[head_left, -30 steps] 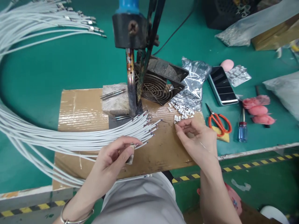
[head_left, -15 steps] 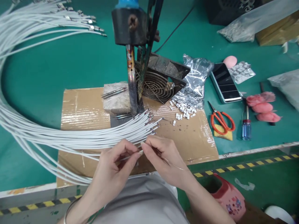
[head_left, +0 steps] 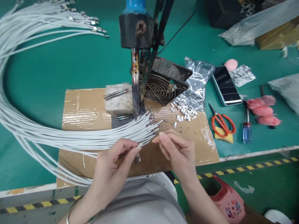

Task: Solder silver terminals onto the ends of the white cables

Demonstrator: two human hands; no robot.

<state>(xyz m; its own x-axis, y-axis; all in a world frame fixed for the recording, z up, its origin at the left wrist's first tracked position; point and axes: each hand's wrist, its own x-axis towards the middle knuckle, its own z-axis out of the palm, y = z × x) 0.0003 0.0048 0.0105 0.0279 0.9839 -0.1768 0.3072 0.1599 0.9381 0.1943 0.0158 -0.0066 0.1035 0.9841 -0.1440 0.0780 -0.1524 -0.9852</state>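
My left hand (head_left: 114, 165) pinches the end of a white cable between thumb and index finger, low over the cardboard. To its right, my right hand (head_left: 177, 149) is closed, fingertips together, apart from the left. A thin silvery wire runs through it, faintly visible across the palm; its tip is too small to make out. Just beyond the hands lies a bundle of white cables (head_left: 93, 137), their stripped dark ends pointing right. Above those ends a soldering iron (head_left: 135, 90) hangs tip-down in a stand.
Behind the iron leans a dusty fan (head_left: 161, 87). Small white-and-metal connectors (head_left: 187, 112) lie by a clear plastic bag (head_left: 198, 81). Further right are orange-handled scissors (head_left: 221, 123), a blue screwdriver (head_left: 247, 132) and a phone (head_left: 226, 85). Cardboard (head_left: 81, 105) covers the table's front.
My right hand has moved right, away from the left fingertips, opening a gap between the hands. My left hand keeps its pinch on the cable. The view has shifted slightly.
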